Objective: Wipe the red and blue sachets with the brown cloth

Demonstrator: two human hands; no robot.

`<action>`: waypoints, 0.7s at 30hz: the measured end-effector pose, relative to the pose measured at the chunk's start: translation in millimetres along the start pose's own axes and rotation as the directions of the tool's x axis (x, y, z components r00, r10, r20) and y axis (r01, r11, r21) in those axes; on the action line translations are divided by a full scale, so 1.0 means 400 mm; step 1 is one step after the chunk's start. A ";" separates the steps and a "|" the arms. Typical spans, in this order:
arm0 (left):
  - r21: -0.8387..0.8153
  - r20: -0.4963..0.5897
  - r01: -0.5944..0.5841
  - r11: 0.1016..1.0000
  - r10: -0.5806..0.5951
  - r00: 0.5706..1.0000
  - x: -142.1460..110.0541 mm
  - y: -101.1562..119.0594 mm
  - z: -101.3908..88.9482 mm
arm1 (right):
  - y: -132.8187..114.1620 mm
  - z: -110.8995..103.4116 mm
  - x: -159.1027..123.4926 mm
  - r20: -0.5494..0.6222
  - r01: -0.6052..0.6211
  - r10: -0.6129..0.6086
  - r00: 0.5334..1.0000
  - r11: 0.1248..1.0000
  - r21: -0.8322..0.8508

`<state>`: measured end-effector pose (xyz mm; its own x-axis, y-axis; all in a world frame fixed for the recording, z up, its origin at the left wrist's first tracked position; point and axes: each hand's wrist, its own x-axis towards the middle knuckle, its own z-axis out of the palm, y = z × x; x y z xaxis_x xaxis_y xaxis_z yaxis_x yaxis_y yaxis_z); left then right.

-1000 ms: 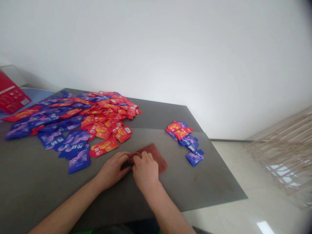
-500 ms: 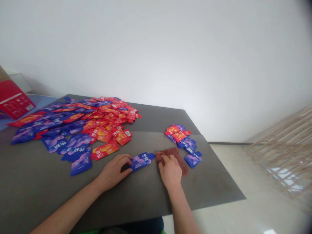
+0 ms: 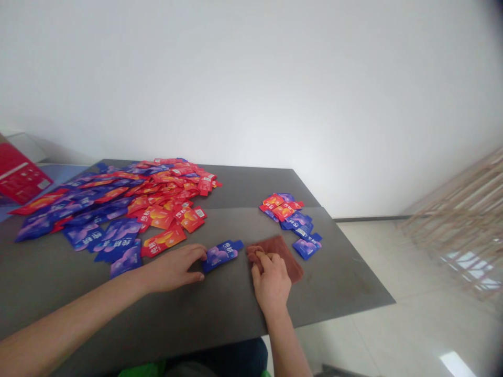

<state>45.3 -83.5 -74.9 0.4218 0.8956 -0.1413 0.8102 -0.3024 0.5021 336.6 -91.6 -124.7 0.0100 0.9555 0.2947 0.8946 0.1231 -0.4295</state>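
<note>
My left hand [image 3: 175, 268] lies on the dark grey table [image 3: 220, 309], thumb and fingers pinching the near end of a blue sachet [image 3: 222, 253] that lies flat. My right hand [image 3: 270, 278] is closed on the left edge of a folded reddish-brown cloth [image 3: 285, 252] resting on the table just right of the sachet. The two hands are a short way apart.
A big spread of red and blue sachets [image 3: 118, 204] covers the table's left and back. A smaller heap of sachets [image 3: 293, 220] lies beyond the cloth on the right. A red box [image 3: 19, 175] stands far left. The table's right edge drops to a tiled floor [image 3: 412, 314].
The cloth slid right off the blue sachet with my right hand. My left hand stayed on the sachet's end. The camera view shifted slightly.
</note>
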 end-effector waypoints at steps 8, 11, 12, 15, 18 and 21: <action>0.140 -0.156 0.081 0.987 -0.059 0.986 0.021 0.036 0.064 | 0.003 0.002 -0.002 -0.015 0.027 -0.027 1.000 1.000 -0.008; 0.156 -0.184 0.079 0.985 -0.050 0.982 0.022 0.030 0.074 | 0.002 0.002 -0.003 -0.016 0.029 -0.029 0.999 1.000 -0.006; 0.168 -0.188 0.077 0.983 -0.045 0.981 0.023 0.029 0.073 | 0.002 0.001 -0.004 -0.015 0.028 -0.028 0.999 1.000 -0.004; 0.228 -0.139 0.061 0.972 -0.030 0.990 0.034 0.030 0.053 | 0.001 0.001 -0.005 -0.009 0.024 -0.024 1.000 1.000 -0.007; 0.250 -0.021 0.057 0.967 -0.054 0.998 0.062 0.037 0.008 | 0.000 0.000 -0.005 -0.004 0.020 -0.020 1.000 1.000 -0.014; 0.225 0.059 0.044 0.973 -0.058 0.997 0.108 0.035 -0.049 | -0.002 -0.002 -0.005 -0.006 0.016 -0.016 1.000 1.000 0.007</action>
<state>66.8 -42.5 -57.1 0.3972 0.8909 -0.2203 0.8986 -0.3287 0.2906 336.3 -93.8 -124.3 -0.0016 0.9520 0.3062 0.8914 0.1401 -0.4310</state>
